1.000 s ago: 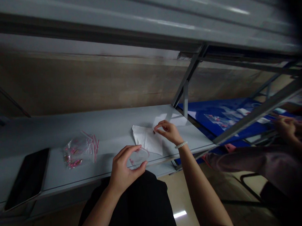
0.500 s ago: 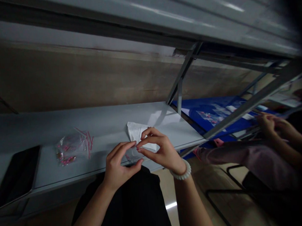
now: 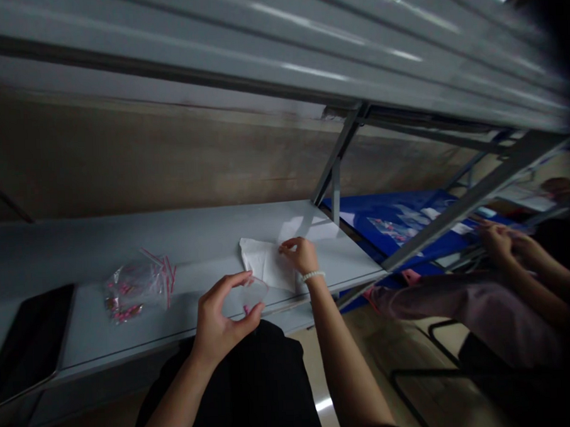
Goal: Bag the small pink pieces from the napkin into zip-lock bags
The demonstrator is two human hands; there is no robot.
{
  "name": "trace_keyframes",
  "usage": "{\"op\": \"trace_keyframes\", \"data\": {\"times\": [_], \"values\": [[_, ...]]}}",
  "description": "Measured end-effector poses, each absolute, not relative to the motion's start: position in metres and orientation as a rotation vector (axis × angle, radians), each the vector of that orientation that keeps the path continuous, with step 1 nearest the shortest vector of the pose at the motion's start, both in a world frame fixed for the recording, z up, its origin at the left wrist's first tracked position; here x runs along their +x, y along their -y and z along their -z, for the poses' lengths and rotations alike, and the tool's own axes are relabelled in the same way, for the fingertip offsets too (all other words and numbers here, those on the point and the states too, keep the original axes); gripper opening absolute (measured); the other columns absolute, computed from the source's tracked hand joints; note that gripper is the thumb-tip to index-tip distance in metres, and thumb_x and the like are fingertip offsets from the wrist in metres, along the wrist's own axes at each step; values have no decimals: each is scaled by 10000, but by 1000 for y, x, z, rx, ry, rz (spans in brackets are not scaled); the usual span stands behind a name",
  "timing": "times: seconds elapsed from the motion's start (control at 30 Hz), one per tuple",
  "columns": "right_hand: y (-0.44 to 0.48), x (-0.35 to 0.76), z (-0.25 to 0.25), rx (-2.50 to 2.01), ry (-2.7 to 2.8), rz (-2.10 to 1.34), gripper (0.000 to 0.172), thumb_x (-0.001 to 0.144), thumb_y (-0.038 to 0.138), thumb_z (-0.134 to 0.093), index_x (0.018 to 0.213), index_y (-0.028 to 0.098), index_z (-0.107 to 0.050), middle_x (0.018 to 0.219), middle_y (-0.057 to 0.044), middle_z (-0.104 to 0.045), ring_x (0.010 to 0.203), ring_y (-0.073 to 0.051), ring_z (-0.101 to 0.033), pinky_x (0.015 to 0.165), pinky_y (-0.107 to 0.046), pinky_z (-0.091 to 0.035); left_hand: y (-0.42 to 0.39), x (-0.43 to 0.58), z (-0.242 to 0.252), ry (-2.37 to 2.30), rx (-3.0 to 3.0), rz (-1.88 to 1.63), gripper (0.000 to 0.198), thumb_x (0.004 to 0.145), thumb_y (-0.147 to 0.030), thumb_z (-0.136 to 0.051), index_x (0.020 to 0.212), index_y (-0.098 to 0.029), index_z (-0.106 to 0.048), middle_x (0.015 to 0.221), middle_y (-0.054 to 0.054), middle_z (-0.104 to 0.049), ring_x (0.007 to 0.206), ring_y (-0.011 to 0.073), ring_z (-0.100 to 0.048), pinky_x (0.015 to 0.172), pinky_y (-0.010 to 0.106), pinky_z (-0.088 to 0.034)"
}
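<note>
My left hand (image 3: 221,320) grips a small clear plastic dish (image 3: 253,294) by its rim, low over the near edge of the grey table (image 3: 182,234). A tiny pink item (image 3: 246,309) shows inside the dish. My right hand (image 3: 301,257) has its fingertips pinched at the upper edge of a crumpled white paper tissue (image 3: 266,263). I cannot tell whether those fingers hold anything. A clear zip bag (image 3: 132,289) of small pink pieces lies left of my hands.
A dark tablet (image 3: 30,341) lies at the table's left end. Grey metal shelf struts (image 3: 337,161) rise behind the tissue. At right, a co-worker's hands (image 3: 498,242) work by a blue-covered table (image 3: 399,224), and a mauve sleeve (image 3: 459,303) reaches across.
My right hand has moved away from the dish, where it was half a second ago, back to the tissue. My left hand still holds the dish, and the view has shifted slightly.
</note>
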State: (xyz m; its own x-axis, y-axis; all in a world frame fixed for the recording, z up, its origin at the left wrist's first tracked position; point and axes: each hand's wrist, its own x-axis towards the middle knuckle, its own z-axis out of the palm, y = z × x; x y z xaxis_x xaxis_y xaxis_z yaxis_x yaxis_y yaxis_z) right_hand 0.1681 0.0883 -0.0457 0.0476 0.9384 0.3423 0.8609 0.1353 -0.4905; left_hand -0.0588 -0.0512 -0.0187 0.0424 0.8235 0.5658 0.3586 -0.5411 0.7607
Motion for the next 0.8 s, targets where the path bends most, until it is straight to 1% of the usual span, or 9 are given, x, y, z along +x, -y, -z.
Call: {"op": "trace_keyframes", "data": {"times": [0.1, 0.27, 0.43, 0.5, 0.6, 0.63, 0.7, 0.8], "values": [[-96, 169, 62, -1779, 1822, -128, 131, 718, 215, -631, 703, 141, -738, 707, -105, -706, 660, -202, -618, 647, -292, -449, 51, -59, 18, -1204, 1912, -1501, 411, 718, -195, -683, 1119, -203, -599, 1024, 57, -697, 925, 204, -672, 829, 350, -553], [-96, 168, 67, -1723, 1773, -89, 192, 739, 229, -587, 777, 135, -749, 819, -132, -713, 770, -235, -637, 733, -319, -462, 51, -59, 15, -1212, 1946, -1511, 396, 713, -196, -680, 1103, -199, -609, 996, 60, -702, 901, 208, -672, 805, 348, -557], [-99, 168, 64, -1664, 1700, -166, 229, 762, 279, -576, 788, 129, -747, 792, -120, -723, 718, -225, -651, 702, -325, -479, 51, -58, 14, -1230, 1946, -1507, 402, 706, -184, -681, 1101, -197, -609, 991, 59, -699, 895, 205, -666, 808, 347, -549], [-89, 164, 52, -1591, 1659, -232, 232, 784, 295, -571, 805, 131, -734, 807, -115, -728, 718, -215, -656, 699, -326, -487, 51, -58, 15, -1235, 1944, -1502, 396, 710, -186, -681, 1099, -198, -610, 991, 58, -697, 901, 204, -662, 813, 347, -544], [-55, 150, 21, -1328, 1591, -478, 237, 816, 347, -588, 860, 144, -704, 795, -91, -722, 698, -190, -647, 645, -305, -495, 52, -57, 15, -1238, 1961, -1496, 394, 717, -189, -678, 1105, -201, -610, 1000, 59, -691, 919, 207, -655, 826, 354, -537], [-40, 144, 7, -1236, 1593, -555, 226, 827, 344, -592, 893, 153, -694, 821, -84, -719, 722, -184, -647, 646, -297, -497, 52, -57, 15, -1239, 1970, -1498, 398, 718, -187, -679, 1110, -202, -610, 1005, 60, -689, 925, 208, -653, 832, 356, -534], [-9, 131, -19, -1119, 1610, -606, 187, 853, 304, -588, 956, 176, -678, 917, -81, -706, 800, -177, -644, 691, -297, -500, 52, -56, 14, -1244, 1986, -1509, 406, 716, -182, -681, 1114, -202, -609, 1010, 62, -685, 934, 211, -649, 840, 359, -531], [27, 116, -47, -1017, 1836, -587, 146, 872, 230, -576, 959, 213, -692, 923, -61, -688, 846, -173, -626, 746, -309, -492, 53, -55, 13, -1247, 1996, -1530, 396, 721, -177, -676, 1110, -199, -608, 1016, 65, -680, 940, 213, -646, 842, 356, -528]]}}
